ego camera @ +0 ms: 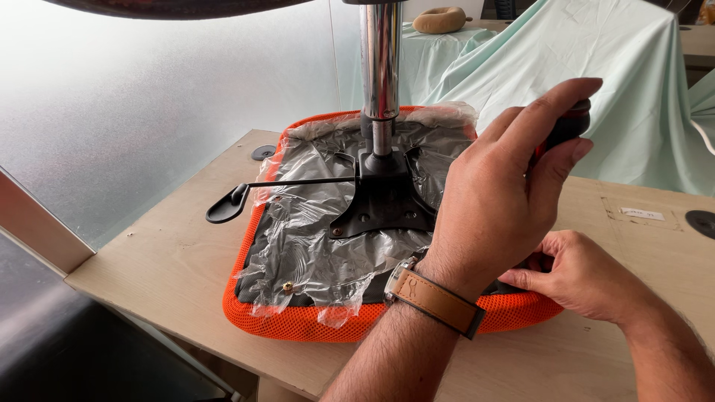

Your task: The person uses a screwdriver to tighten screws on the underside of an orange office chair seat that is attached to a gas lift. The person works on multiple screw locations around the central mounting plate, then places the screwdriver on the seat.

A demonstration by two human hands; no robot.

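At centre frame: upturned orange mesh chair seat (298,321) on a wooden table (171,260), plastic-wrapped, black lever (231,205) at left, chrome column (380,59) upright. Centre right: left hand (495,201), wrist with a tan-strapped watch, clenched on a dark screwdriver handle (570,123), long axis running down toward the seat's right edge. Lower right: right hand (585,275), fingers curled against that edge, directly beneath the tool.

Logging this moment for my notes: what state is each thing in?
Chair seat: upside down on wooden table, underside plastic-wrapped.
Chrome post: upright.
Black lever: sticking out sideways.
Left hand: gripping screwdriver handle.
Right hand: resting on seat edge.
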